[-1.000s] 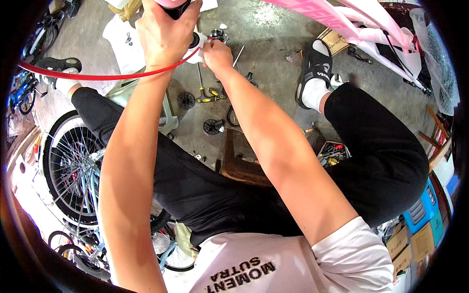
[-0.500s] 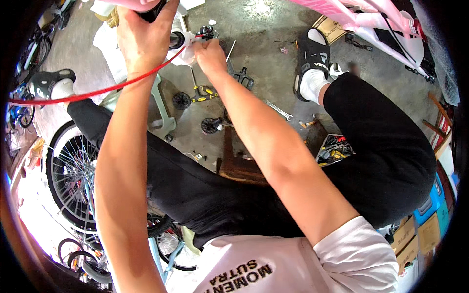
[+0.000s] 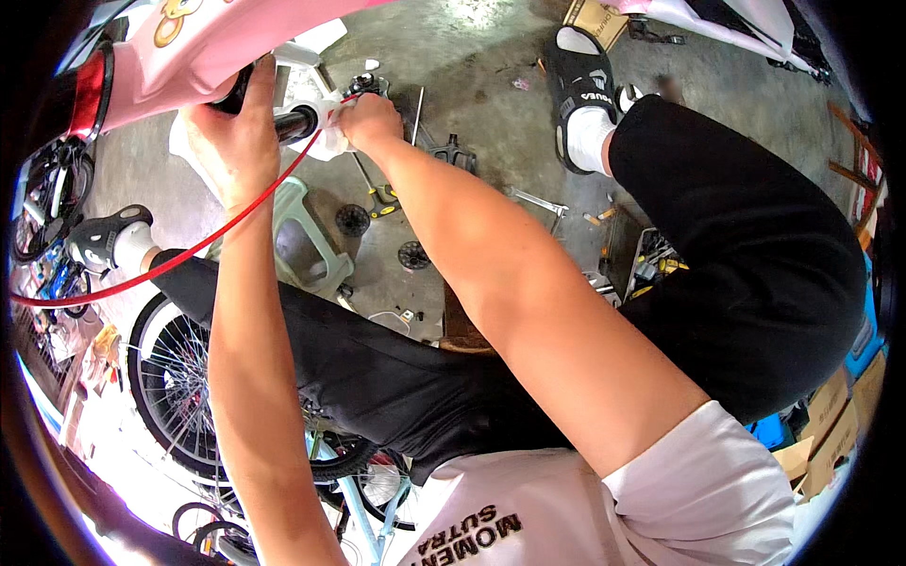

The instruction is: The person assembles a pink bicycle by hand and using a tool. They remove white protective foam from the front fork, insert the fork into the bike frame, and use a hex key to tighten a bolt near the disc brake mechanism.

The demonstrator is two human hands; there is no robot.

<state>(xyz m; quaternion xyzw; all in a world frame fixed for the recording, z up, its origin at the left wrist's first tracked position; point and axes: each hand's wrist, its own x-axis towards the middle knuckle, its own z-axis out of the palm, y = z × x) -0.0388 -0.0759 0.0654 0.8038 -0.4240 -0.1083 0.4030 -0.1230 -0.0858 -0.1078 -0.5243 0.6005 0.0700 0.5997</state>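
Note:
A pink bicycle frame (image 3: 274, 42) crosses the top left. My left hand (image 3: 236, 151) is closed around a black part on its underside. Beside that hand sticks out a black tube end (image 3: 298, 123), with a whitish translucent piece (image 3: 330, 135) next to it. My right hand (image 3: 370, 121) is closed at this piece, its fingertips hidden, so what it pinches cannot be made out. A small black part (image 3: 366, 85) shows just beyond its fingers. From there a red cable (image 3: 222, 229) arcs across my left wrist to the left rim.
On the floor lie a yellow-black handled tool (image 3: 384, 201), black discs (image 3: 352, 220), a pedal (image 3: 453, 153) and a wrench (image 3: 538, 201). A pale green plastic stool (image 3: 316, 250) stands left, above a bicycle wheel (image 3: 170, 377). A tool tray (image 3: 658, 257) sits by my right leg, cardboard boxes (image 3: 830, 424) behind.
The view has shifted, and much more of the pink frame shows at top left. Both hands appear farther left and slightly lower, still at the same parts.

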